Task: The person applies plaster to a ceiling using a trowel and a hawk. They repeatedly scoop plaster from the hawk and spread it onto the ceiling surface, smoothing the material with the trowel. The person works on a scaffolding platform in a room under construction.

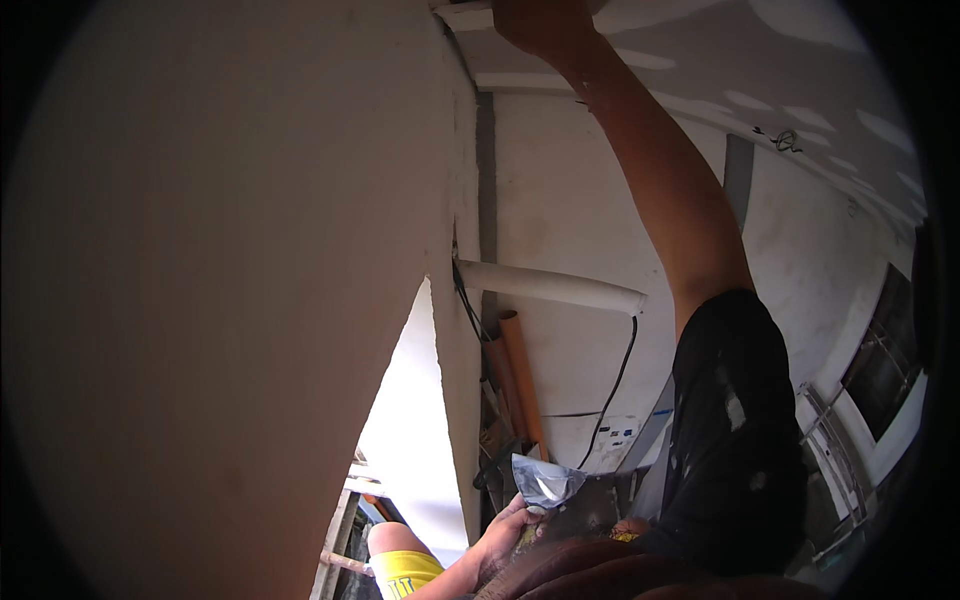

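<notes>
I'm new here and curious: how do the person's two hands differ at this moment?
The right hand is raised high at the ceiling edge; the left hand sits low. The left hand grips a silvery crumpled bag; whether the right hand holds anything is hidden. Both are bare.

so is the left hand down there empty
No, the left hand holds a crumpled silvery bag low in the picture, while the right hand reaches up to the ceiling corner.

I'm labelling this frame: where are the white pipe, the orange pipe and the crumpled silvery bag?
white pipe (550,285), head view, middle of its length.
orange pipe (522,375), head view, mid-shaft.
crumpled silvery bag (545,482), head view, its centre, above the left hand (505,535).
</notes>
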A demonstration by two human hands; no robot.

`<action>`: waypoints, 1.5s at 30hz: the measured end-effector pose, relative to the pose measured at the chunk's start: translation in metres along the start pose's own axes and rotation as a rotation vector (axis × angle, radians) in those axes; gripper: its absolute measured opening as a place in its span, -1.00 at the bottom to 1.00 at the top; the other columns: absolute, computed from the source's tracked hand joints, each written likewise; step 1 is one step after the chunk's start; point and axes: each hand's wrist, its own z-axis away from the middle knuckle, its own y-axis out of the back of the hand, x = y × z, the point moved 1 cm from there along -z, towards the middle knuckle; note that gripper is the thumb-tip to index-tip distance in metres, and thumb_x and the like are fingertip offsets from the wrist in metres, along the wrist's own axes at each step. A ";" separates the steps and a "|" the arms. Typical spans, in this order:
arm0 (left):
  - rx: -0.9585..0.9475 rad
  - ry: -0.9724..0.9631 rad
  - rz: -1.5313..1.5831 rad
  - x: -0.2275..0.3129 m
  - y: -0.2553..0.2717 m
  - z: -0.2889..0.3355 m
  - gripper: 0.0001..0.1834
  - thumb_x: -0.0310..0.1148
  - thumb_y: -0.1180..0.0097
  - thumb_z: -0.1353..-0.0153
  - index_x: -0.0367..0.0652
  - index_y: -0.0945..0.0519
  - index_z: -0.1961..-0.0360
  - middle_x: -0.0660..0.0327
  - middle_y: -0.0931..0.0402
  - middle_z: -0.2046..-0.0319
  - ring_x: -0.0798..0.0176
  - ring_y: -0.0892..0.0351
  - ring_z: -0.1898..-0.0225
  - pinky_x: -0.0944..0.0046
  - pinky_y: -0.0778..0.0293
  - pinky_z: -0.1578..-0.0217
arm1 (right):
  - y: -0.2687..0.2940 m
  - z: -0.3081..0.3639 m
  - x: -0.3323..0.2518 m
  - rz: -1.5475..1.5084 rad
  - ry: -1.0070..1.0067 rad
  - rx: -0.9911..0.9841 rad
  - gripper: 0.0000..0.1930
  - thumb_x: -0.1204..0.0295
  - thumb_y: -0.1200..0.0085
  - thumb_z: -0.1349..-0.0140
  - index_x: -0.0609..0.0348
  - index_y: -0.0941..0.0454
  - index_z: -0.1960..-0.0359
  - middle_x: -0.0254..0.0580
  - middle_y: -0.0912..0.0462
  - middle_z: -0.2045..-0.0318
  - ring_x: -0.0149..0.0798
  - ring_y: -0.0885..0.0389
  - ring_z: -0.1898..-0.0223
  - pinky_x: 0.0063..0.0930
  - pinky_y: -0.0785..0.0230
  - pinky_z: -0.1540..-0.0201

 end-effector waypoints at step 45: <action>-0.345 -0.073 0.370 0.064 -0.098 0.030 -0.23 -0.55 0.26 -0.20 -0.15 -0.05 -0.51 -0.23 -0.54 0.36 0.31 -0.23 0.83 0.47 -0.29 0.86 | 0.242 0.475 -0.134 -2.472 -1.389 -0.078 -0.70 0.69 0.02 -0.34 0.38 -0.58 -0.07 0.04 -0.66 -0.06 -0.13 -0.59 -0.21 -0.21 -0.34 -0.38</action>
